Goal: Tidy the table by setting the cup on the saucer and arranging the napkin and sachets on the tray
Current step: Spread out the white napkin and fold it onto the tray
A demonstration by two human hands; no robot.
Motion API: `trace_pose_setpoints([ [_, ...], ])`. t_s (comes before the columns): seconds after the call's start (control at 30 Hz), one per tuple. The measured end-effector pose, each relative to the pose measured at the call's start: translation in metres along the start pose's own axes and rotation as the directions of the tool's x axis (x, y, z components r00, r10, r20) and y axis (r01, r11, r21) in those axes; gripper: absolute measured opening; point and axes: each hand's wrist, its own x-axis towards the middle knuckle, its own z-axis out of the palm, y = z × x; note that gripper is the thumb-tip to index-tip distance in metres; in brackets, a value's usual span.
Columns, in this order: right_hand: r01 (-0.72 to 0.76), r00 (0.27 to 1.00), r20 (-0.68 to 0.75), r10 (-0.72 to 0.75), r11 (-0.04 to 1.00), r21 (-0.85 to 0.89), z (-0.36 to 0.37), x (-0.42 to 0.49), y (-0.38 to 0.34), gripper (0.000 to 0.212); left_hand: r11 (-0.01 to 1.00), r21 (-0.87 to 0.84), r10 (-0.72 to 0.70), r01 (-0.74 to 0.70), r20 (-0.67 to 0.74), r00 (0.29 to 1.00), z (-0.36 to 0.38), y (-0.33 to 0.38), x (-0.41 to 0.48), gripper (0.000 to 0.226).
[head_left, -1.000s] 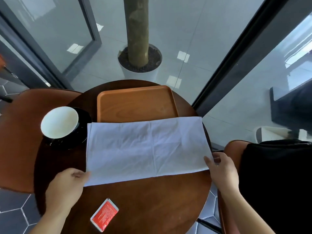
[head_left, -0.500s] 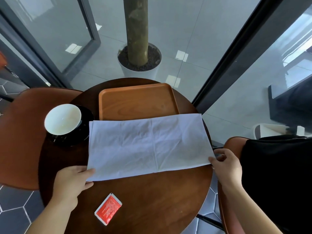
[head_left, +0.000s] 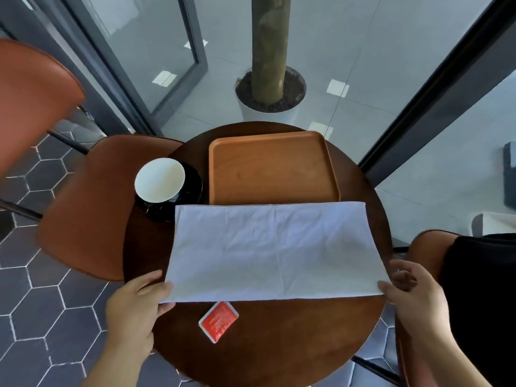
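Note:
A white napkin (head_left: pixel 272 248) lies spread across the middle of the round dark wooden table (head_left: pixel 279 344). My left hand (head_left: pixel 136 305) pinches its near left corner and my right hand (head_left: pixel 410 294) pinches its near right corner. The napkin's far edge reaches the near rim of the empty wooden tray (head_left: pixel 272 167) at the back of the table. A cup (head_left: pixel 160 183), white inside, sits on a black saucer (head_left: pixel 192 188) at the left. A red sachet (head_left: pixel 218 321) lies on the table just in front of the napkin's near edge.
A brown chair (head_left: pixel 83 208) stands at the table's left and another chair (head_left: pixel 418 247) at the right, beside black clothing. Behind the table are a potted tree trunk (head_left: pixel 269 88) and glass walls with dark frames.
The view has shifted, so the table sits further right and lower in the frame. Both hands still hold the napkin's near corners, and its near edge has come closer to the red sachet.

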Motion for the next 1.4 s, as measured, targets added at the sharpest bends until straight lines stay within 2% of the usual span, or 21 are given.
trace_pose_setpoints([
  [0.23, 0.072, 0.989, 0.14, -0.044, 0.976, -0.205, 0.013, -0.032, 0.004, 0.045, 0.996, 0.082, 0.035, -0.029, -0.073, 0.997, -0.038, -0.03, -0.013, 0.028],
  [0.33, 0.236, 0.972, 0.08, -0.222, 0.916, -0.324, 0.019, -0.043, -0.006, 0.034, 0.996, 0.08, 0.034, -0.027, -0.081, 0.996, -0.044, -0.034, -0.018, 0.028],
  [0.4, 0.371, 0.929, 0.105, -0.356, 0.891, -0.26, 0.03, -0.055, -0.02, 0.029, 0.997, 0.069, 0.038, -0.032, -0.088, 0.995, -0.044, -0.034, -0.019, 0.027],
  [0.43, 0.408, 0.911, 0.148, -0.386, 0.896, -0.175, 0.039, -0.062, -0.03, 0.029, 0.997, 0.065, 0.042, -0.036, -0.091, 0.995, -0.043, -0.034, -0.02, 0.027],
  [0.5, 0.354, 0.89, 0.289, -0.352, 0.934, 0.047, 0.063, -0.073, -0.052, 0.032, 0.996, 0.065, 0.063, -0.057, -0.091, 0.994, -0.041, -0.032, -0.022, 0.027],
  [0.6, 0.138, 0.82, 0.512, -0.257, 0.956, 0.259, 0.107, -0.088, -0.082, 0.038, 0.993, 0.052, 0.107, -0.102, -0.106, 0.989, -0.037, -0.028, -0.028, 0.029],
  [0.7, -0.048, 0.792, 0.578, -0.196, 0.924, 0.379, 0.142, -0.096, -0.101, 0.049, 0.986, 0.054, 0.16, -0.155, -0.113, 0.981, -0.033, -0.025, -0.032, 0.029],
  [0.77, -0.117, 0.784, 0.602, -0.155, 0.915, 0.387, 0.154, -0.1, -0.106, 0.056, 0.978, 0.072, 0.203, -0.196, -0.115, 0.972, -0.031, -0.023, -0.036, 0.032],
  [0.93, -0.114, 0.799, 0.573, -0.182, 0.89, 0.441, 0.152, -0.106, -0.098, 0.049, 0.964, 0.105, 0.257, -0.246, -0.112, 0.96, -0.026, -0.01, -0.05, 0.048],
  [1.1, -0.129, 0.813, 0.563, -0.145, 0.899, 0.419, 0.145, -0.118, -0.082, 0.038, 0.956, 0.145, 0.272, -0.255, -0.108, 0.956, -0.021, 0.003, -0.063, 0.049],
  [1.17, -0.076, 0.838, 0.513, -0.187, 0.891, 0.448, 0.142, -0.12, -0.08, 0.036, 0.954, 0.151, 0.275, -0.258, -0.108, 0.955, -0.019, 0.01, -0.07, 0.05],
  [1.4, -0.093, 0.875, 0.457, -0.162, 0.868, 0.487, 0.144, -0.136, -0.063, 0.043, 0.92, 0.238, 0.344, -0.311, -0.113, 0.932, -0.009, 0.022, -0.09, 0.045],
])
